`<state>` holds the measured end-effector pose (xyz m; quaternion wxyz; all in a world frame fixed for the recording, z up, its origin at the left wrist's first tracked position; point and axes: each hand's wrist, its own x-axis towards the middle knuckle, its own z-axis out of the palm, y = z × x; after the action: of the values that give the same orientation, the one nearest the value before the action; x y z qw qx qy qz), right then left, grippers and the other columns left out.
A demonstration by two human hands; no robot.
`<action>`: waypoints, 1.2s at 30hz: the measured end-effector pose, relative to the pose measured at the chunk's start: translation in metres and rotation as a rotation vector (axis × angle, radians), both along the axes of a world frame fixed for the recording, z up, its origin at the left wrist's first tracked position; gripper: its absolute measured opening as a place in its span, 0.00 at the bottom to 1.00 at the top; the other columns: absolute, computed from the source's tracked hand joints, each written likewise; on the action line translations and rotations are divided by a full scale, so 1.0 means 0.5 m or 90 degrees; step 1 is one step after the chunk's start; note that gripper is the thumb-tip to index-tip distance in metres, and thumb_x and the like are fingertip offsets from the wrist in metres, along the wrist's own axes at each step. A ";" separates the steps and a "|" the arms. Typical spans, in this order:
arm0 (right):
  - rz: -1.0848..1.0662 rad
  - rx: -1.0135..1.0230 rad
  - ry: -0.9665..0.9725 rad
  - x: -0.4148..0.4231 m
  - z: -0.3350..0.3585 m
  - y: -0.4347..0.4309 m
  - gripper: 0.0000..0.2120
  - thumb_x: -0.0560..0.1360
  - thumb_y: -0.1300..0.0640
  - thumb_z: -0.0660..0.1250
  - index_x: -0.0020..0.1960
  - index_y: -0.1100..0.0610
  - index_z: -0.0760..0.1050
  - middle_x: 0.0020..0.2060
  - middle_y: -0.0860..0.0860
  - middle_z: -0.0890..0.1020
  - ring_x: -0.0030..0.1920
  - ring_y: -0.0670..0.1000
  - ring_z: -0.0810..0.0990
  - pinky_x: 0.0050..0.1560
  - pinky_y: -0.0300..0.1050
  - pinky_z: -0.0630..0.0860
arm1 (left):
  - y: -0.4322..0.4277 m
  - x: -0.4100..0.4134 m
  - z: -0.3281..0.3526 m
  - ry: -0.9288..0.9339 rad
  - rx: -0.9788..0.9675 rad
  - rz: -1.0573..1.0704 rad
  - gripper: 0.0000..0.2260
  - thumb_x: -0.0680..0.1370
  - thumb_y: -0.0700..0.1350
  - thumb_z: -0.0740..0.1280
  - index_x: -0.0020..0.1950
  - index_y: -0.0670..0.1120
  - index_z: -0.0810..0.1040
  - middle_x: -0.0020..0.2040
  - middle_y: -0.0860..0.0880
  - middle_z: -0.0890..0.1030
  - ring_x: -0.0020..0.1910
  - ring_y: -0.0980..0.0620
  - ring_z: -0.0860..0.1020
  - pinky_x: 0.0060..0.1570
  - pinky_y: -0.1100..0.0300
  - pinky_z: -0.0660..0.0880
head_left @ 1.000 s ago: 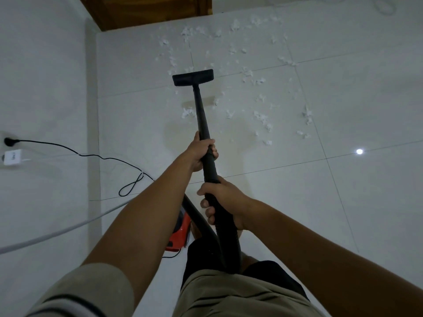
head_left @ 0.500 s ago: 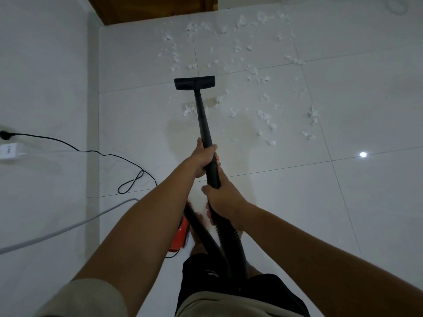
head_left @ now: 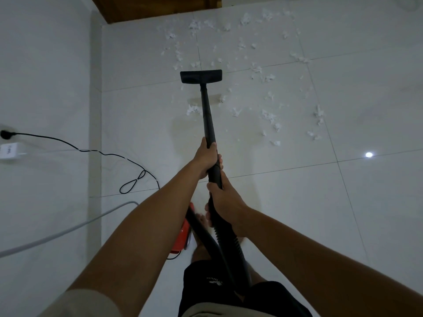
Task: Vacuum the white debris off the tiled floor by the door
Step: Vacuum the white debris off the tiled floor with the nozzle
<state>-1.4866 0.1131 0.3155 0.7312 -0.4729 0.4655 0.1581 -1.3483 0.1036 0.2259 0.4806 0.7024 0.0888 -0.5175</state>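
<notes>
With both hands stacked on the long black vacuum wand (head_left: 207,115), left hand (head_left: 207,156) high to steer and right hand (head_left: 225,202) low to push, we set its flat black nozzle (head_left: 201,76) amid scattered white paper-like debris (head_left: 270,116) on the pale tiled floor (head_left: 343,202) before the brown wooden door (head_left: 155,6).

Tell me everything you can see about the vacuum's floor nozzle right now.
The floor nozzle is a flat, wide black head, plastic by the look, joined at its middle to the straight black wand. It lies crosswise near the tile joint, amid the white debris, with scraps ahead, behind and to its right. Both hands grip the wand lower down, left hand above right hand.
</notes>
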 end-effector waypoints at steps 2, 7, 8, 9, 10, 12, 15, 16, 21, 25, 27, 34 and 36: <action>0.006 -0.020 0.011 0.008 -0.004 -0.001 0.24 0.86 0.50 0.56 0.80 0.38 0.55 0.33 0.58 0.78 0.28 0.52 0.78 0.30 0.45 0.79 | -0.005 0.005 -0.003 -0.008 0.011 -0.011 0.23 0.86 0.46 0.54 0.80 0.57 0.52 0.37 0.44 0.73 0.30 0.51 0.72 0.32 0.56 0.77; 0.050 -0.060 0.030 0.017 -0.017 -0.013 0.23 0.86 0.50 0.56 0.79 0.40 0.58 0.32 0.55 0.77 0.26 0.50 0.76 0.32 0.47 0.79 | -0.007 0.009 -0.026 -0.010 0.044 -0.047 0.25 0.86 0.47 0.53 0.82 0.56 0.47 0.36 0.44 0.73 0.30 0.51 0.74 0.31 0.57 0.78; 0.058 -0.064 0.034 0.020 -0.019 -0.013 0.23 0.86 0.51 0.56 0.79 0.40 0.58 0.31 0.54 0.77 0.25 0.49 0.76 0.32 0.47 0.79 | -0.005 0.012 -0.031 -0.014 0.046 -0.052 0.22 0.86 0.46 0.53 0.80 0.54 0.52 0.36 0.44 0.73 0.30 0.51 0.74 0.30 0.57 0.78; 0.063 -0.069 0.037 0.024 -0.021 -0.011 0.23 0.86 0.51 0.56 0.80 0.41 0.58 0.30 0.53 0.76 0.23 0.48 0.75 0.29 0.44 0.79 | -0.002 0.017 -0.035 -0.018 0.049 -0.056 0.19 0.86 0.46 0.53 0.77 0.51 0.57 0.36 0.44 0.73 0.29 0.51 0.73 0.30 0.58 0.77; 0.064 -0.075 0.039 0.030 -0.023 -0.008 0.23 0.86 0.52 0.56 0.80 0.41 0.57 0.30 0.52 0.75 0.21 0.45 0.74 0.26 0.40 0.77 | 0.002 0.022 -0.039 -0.021 0.054 -0.061 0.17 0.86 0.45 0.53 0.76 0.50 0.58 0.36 0.44 0.73 0.29 0.51 0.73 0.30 0.57 0.77; 0.052 -0.081 0.035 0.043 -0.029 0.002 0.24 0.86 0.53 0.57 0.80 0.42 0.58 0.30 0.51 0.73 0.18 0.41 0.72 0.20 0.34 0.71 | 0.009 0.033 -0.048 -0.025 0.067 -0.082 0.20 0.86 0.45 0.53 0.78 0.53 0.56 0.35 0.44 0.73 0.29 0.51 0.73 0.32 0.57 0.77; 0.036 -0.079 0.038 0.057 -0.041 0.024 0.27 0.85 0.56 0.61 0.80 0.42 0.58 0.30 0.51 0.74 0.18 0.41 0.71 0.19 0.32 0.69 | 0.023 0.044 -0.058 -0.012 0.078 -0.112 0.28 0.86 0.47 0.53 0.82 0.59 0.43 0.35 0.45 0.74 0.30 0.51 0.74 0.36 0.55 0.78; 0.038 -0.081 0.042 0.058 -0.046 0.032 0.29 0.84 0.58 0.62 0.80 0.41 0.57 0.31 0.52 0.75 0.19 0.42 0.72 0.20 0.33 0.70 | 0.028 0.045 -0.060 -0.007 0.074 -0.116 0.29 0.86 0.46 0.54 0.82 0.59 0.41 0.35 0.45 0.74 0.31 0.51 0.74 0.34 0.56 0.78; 0.022 -0.080 0.060 0.059 -0.048 0.055 0.32 0.82 0.62 0.60 0.81 0.39 0.55 0.30 0.51 0.77 0.21 0.45 0.74 0.24 0.39 0.75 | 0.046 0.054 -0.056 0.059 0.069 -0.145 0.29 0.85 0.43 0.56 0.82 0.56 0.46 0.37 0.44 0.73 0.30 0.52 0.74 0.26 0.63 0.77; 0.001 -0.074 0.050 0.073 -0.039 0.065 0.29 0.83 0.62 0.60 0.80 0.42 0.58 0.27 0.50 0.75 0.20 0.45 0.73 0.23 0.38 0.74 | 0.058 0.070 -0.041 0.064 0.085 -0.178 0.32 0.85 0.42 0.56 0.82 0.57 0.42 0.37 0.44 0.73 0.31 0.52 0.74 0.23 0.64 0.75; 0.005 -0.074 0.053 0.088 -0.039 0.072 0.28 0.83 0.61 0.60 0.80 0.44 0.58 0.29 0.52 0.76 0.21 0.44 0.74 0.23 0.38 0.74 | 0.063 0.074 -0.038 0.029 0.082 -0.185 0.30 0.85 0.43 0.56 0.82 0.56 0.43 0.38 0.44 0.74 0.30 0.52 0.74 0.23 0.65 0.75; 0.001 -0.006 0.079 0.084 -0.063 0.094 0.33 0.84 0.54 0.58 0.80 0.34 0.46 0.38 0.58 0.80 0.28 0.51 0.78 0.30 0.45 0.80 | 0.065 0.053 -0.067 -0.018 0.089 -0.170 0.28 0.86 0.46 0.54 0.82 0.58 0.45 0.41 0.43 0.75 0.29 0.52 0.74 0.29 0.59 0.79; 0.028 -0.096 0.108 0.067 -0.074 0.102 0.28 0.85 0.47 0.55 0.81 0.34 0.47 0.42 0.55 0.82 0.30 0.49 0.79 0.29 0.42 0.77 | 0.062 0.039 -0.073 -0.019 0.086 -0.158 0.28 0.86 0.48 0.54 0.82 0.59 0.44 0.40 0.44 0.75 0.30 0.52 0.74 0.29 0.60 0.78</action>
<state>-1.4530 0.1644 0.2784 0.6480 -0.5215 0.5258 0.1780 -1.3288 0.1345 0.1893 0.3654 0.7463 0.0287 -0.5555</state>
